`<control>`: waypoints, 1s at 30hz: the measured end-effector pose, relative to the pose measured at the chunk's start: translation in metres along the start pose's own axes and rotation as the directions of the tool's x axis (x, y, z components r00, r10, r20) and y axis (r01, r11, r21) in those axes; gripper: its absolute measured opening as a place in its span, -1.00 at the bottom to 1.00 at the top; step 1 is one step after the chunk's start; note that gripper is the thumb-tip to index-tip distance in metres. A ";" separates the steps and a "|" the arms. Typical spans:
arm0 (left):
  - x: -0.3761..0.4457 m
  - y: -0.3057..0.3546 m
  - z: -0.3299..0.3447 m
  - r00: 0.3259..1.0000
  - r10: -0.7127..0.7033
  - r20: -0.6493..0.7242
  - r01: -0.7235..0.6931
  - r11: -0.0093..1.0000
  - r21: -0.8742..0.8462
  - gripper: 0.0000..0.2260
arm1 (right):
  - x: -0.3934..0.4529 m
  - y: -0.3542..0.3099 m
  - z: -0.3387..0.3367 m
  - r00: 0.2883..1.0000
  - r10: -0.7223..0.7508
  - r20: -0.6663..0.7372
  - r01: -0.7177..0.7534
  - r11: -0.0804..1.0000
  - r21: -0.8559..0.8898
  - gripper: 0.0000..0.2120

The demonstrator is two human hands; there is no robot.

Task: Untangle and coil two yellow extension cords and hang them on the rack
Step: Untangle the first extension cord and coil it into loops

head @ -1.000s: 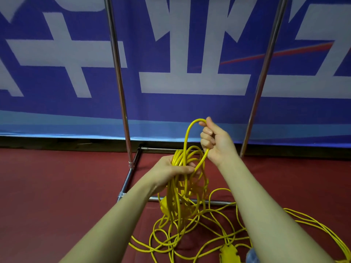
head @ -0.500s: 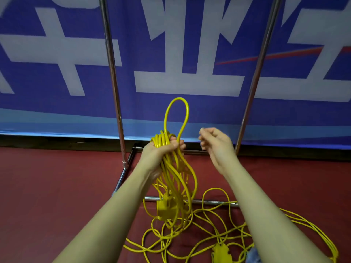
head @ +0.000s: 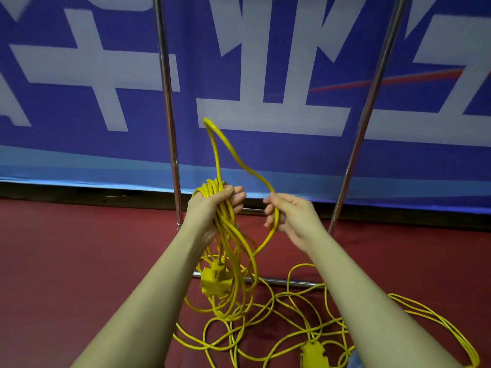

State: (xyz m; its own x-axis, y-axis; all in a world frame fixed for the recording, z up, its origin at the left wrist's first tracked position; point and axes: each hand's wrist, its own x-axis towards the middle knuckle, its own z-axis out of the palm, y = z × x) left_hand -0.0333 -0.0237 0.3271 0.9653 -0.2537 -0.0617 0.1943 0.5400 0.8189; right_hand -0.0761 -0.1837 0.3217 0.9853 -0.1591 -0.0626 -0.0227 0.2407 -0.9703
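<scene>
Mid-coil on the first cord. Left hand [head: 212, 205] is clenched round a bundle of yellow loops [head: 228, 251], gripped at their top; the loops hang below the fist with a yellow socket block [head: 214, 281] dangling among them. Right hand [head: 291, 215] has its fingers curled loosely round a single strand, which arcs up in a tall open loop [head: 220, 144] above both hands and drops back into the left fist.

Rest of the cord is a loose tangle on the red floor [head: 79, 261] between and below the forearms, with a second socket block [head: 312, 353] near the bottom edge (can't tell from here which cord it belongs to, or where one cord ends and the other starts). More strands trail off to the right.

Rack uprights [head: 170, 128] stand just behind the hands, base rail on the floor; nothing hung on what's visible.

Next move, my read: lay the raised loop over into the left fist, matching the size of the hanging loops, then slide the right hand down the strand for the next length. Floor tangle looks likely to snag, so shake it free and pull slack gently.
</scene>
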 end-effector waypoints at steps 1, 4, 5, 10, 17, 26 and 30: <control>-0.001 0.000 -0.001 1.000 -0.016 0.007 0.016 0.999 0.040 -0.93 | 0.003 -0.002 -0.001 0.999 0.009 -0.036 -0.005 0.994 0.110 -0.81; -0.005 -0.001 -0.006 0.999 -0.049 0.018 0.044 0.974 0.220 -0.92 | 0.012 -0.009 -0.006 0.995 0.077 -0.068 -0.038 0.889 0.456 -0.78; -0.006 -0.001 -0.007 0.998 -0.058 0.010 0.053 0.961 0.272 -0.90 | 0.015 -0.012 -0.009 0.994 0.099 -0.053 -0.054 0.835 0.547 -0.76; -0.012 -0.011 -0.014 0.984 -0.175 0.042 0.150 0.928 0.340 -0.96 | 0.021 -0.026 -0.013 0.993 0.120 0.012 -0.081 0.592 0.802 -0.69; -0.018 -0.028 -0.010 0.960 -0.226 0.164 0.162 0.928 0.335 -0.93 | 0.029 -0.028 -0.007 0.991 0.126 0.035 -0.083 0.398 0.914 -0.67; -0.012 -0.039 0.000 0.957 -0.210 0.201 0.136 0.934 0.330 -0.80 | 0.034 -0.028 -0.014 0.991 0.087 -0.106 0.044 0.529 0.847 -0.70; -0.011 -0.035 0.011 0.971 -0.180 0.160 0.140 0.962 0.233 -0.86 | 0.032 -0.023 -0.022 0.985 0.077 -0.152 0.043 0.753 0.657 -0.66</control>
State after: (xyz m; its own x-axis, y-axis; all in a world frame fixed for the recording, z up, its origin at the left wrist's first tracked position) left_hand -0.0529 -0.0485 0.3050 0.8741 -0.4715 -0.1163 0.2815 0.2967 0.9126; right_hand -0.0473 -0.2152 0.3370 0.9432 -0.2841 -0.1720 0.1362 0.8033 -0.5798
